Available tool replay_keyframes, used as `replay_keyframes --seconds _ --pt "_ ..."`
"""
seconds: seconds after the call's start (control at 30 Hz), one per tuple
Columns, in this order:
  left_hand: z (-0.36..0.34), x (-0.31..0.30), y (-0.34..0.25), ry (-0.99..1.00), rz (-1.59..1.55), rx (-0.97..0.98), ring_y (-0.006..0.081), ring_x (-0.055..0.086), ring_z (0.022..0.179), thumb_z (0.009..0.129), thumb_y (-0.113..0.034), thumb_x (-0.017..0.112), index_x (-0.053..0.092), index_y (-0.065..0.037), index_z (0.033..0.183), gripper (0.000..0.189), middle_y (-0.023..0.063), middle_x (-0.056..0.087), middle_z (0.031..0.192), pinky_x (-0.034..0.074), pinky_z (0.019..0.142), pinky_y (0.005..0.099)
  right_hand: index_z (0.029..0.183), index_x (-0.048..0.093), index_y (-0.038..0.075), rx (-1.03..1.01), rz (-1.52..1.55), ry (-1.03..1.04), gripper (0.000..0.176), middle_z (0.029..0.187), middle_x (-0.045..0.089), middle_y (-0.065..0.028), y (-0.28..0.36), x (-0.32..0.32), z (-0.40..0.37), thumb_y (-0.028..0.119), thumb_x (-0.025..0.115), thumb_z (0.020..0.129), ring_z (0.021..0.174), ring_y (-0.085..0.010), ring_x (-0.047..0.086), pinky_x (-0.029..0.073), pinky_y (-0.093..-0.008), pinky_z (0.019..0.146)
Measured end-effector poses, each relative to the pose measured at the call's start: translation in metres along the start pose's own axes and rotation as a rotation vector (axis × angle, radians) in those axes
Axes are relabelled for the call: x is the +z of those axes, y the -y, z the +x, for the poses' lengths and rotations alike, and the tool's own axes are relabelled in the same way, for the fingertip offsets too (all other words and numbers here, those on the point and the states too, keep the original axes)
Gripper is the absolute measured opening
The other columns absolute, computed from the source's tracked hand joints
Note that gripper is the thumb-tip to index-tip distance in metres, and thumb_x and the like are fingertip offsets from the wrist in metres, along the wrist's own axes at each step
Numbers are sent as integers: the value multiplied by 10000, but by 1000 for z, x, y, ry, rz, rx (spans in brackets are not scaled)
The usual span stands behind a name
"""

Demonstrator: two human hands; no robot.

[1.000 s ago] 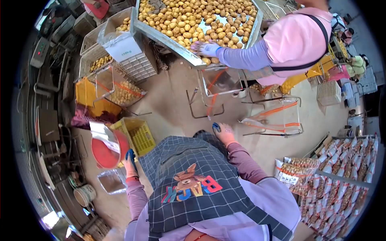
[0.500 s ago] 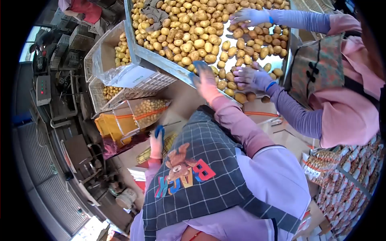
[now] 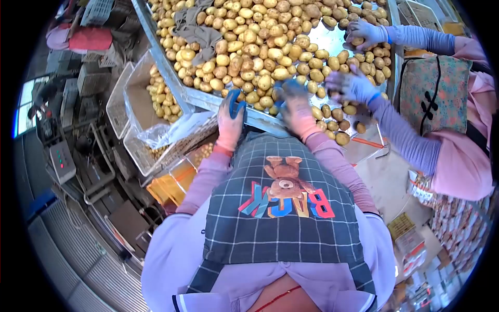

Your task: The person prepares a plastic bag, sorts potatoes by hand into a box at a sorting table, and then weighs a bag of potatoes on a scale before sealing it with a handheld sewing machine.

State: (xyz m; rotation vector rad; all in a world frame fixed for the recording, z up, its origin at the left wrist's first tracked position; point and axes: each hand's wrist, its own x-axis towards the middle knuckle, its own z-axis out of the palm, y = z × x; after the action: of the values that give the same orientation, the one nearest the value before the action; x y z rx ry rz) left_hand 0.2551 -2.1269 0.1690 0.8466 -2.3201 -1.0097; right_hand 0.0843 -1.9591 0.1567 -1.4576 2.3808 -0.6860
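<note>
Yellow-brown potatoes (image 3: 244, 36) are heaped over a metal sorting table (image 3: 200, 99). My left hand (image 3: 231, 122), in a pale glove with blue fingertips, is at the table's near rim; its thumb and fingers are apart and nothing shows between them. My right hand (image 3: 297, 106), gloved the same way, reaches over the rim among the potatoes. Motion blurs its fingers, so a grip on any potato cannot be made out. A grey cloth (image 3: 197, 34) lies on the heap's left side.
On the right, a co-worker's gloved hands (image 3: 358, 86) are among the potatoes. A plastic-lined crate (image 3: 138, 99) holding potatoes stands left of the table. Below it is a yellow bag (image 3: 174, 182). Packed net bags (image 3: 457, 229) are stacked at the lower right.
My left hand has come up from low beside my body to the table rim. My right hand has shifted right along the near edge. My view has turned, and the co-worker's hands have moved.
</note>
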Motion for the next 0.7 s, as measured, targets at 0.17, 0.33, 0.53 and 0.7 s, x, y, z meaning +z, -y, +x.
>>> replay_keyframes --seconds 0.17,0.33,0.53,0.7 --pt "77 -26 39 133 -209 1 300 582 1083 838 -45 628 595 -16 1188 353 150 603 1197 445 950 355 1315 536 292 85 -216 188 470 1475 339 -158 -28 6 -11 362 580 852 1384 -399 251 132 -561 1138" --pt "99 -53 74 254 19 228 329 504 1182 792 -131 685 590 -63 1215 439 145 568 1248 372 1020 414 1192 616 158 580 -106 -426 376 1368 443 -219 -39 -9 13 300 570 848 1289 -386 383 250 -541 1083" --pt "120 -42 74 493 342 477 376 347 1311 807 -294 661 449 -79 1367 637 174 434 1386 205 1110 508 1236 569 184 -35 -180 -34 431 1306 487 -157 54 38 72 302 604 822 1261 -364 426 301 -549 1062" --pt "127 -2 53 935 501 797 416 279 1347 792 -470 645 445 -172 1384 693 201 390 1418 85 1117 587 1335 502 223 526 -448 -125 454 1395 427 -150 -35 12 2 346 517 898 1291 -347 388 234 -552 1093"
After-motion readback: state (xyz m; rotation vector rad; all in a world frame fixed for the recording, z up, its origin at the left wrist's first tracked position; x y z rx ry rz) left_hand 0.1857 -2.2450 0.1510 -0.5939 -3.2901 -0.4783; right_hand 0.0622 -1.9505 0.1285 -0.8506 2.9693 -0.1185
